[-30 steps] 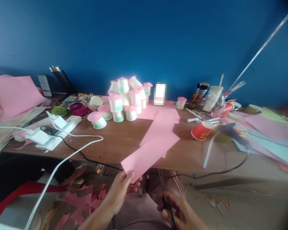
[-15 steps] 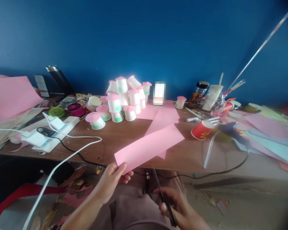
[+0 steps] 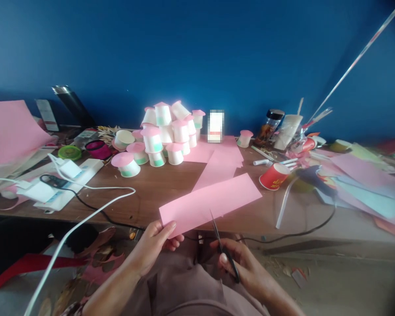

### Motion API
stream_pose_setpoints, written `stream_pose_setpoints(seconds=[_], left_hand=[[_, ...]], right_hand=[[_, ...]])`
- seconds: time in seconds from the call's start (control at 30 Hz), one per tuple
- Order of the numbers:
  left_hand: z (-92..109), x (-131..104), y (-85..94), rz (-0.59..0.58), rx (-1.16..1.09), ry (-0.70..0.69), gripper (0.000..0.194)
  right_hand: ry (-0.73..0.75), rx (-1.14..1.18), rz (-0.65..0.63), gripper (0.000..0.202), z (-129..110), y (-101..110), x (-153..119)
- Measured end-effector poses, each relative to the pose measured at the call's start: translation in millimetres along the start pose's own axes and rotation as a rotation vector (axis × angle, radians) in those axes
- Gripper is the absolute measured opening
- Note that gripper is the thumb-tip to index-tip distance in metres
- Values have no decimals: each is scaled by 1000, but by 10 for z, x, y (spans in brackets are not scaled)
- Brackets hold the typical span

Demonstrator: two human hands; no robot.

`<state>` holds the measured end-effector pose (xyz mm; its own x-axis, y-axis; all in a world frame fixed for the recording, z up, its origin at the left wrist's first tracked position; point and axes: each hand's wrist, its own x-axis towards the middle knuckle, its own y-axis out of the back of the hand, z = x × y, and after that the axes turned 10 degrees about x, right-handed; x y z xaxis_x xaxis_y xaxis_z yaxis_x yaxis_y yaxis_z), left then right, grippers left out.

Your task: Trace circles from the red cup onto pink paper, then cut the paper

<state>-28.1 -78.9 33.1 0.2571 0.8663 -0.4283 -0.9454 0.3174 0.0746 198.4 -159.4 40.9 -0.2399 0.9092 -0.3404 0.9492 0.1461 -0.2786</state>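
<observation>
My left hand [image 3: 159, 241] pinches the lower left corner of a long strip of pink paper [image 3: 204, 204], thumb on top. In my right hand [image 3: 235, 259] is a pair of black-handled scissors [image 3: 221, 245], its blades pointing up and away from me. The blade tips overlap the paper's lower edge near its middle; whether they touch it I cannot tell. Behind the strip, another pink paper piece [image 3: 213, 171] lies on the table [image 3: 131, 204]. A pile of small white cups with pink paper discs on them [image 3: 163, 134] stands farther back.
A red paper cup [image 3: 274, 176] lies tilted to the right, near a clear tube [image 3: 285, 204] and loose coloured papers [image 3: 365, 175]. On the left are a power strip [image 3: 69, 186] with chargers and a white cable [image 3: 85, 215]. A lidded jar [image 3: 269, 127] stands by the blue wall.
My right hand has raised the scissors up to the paper's lower edge. The strip has turned a little flatter towards the camera, its right end shifting right. The whole view has shifted slightly.
</observation>
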Motion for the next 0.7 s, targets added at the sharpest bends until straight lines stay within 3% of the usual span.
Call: stream_pose_setpoints(seconds=[0.7], left_hand=[[2,-3,-44,-20,-9,24,37]], right_hand=[[47,-91,10,60,-92,37,16]])
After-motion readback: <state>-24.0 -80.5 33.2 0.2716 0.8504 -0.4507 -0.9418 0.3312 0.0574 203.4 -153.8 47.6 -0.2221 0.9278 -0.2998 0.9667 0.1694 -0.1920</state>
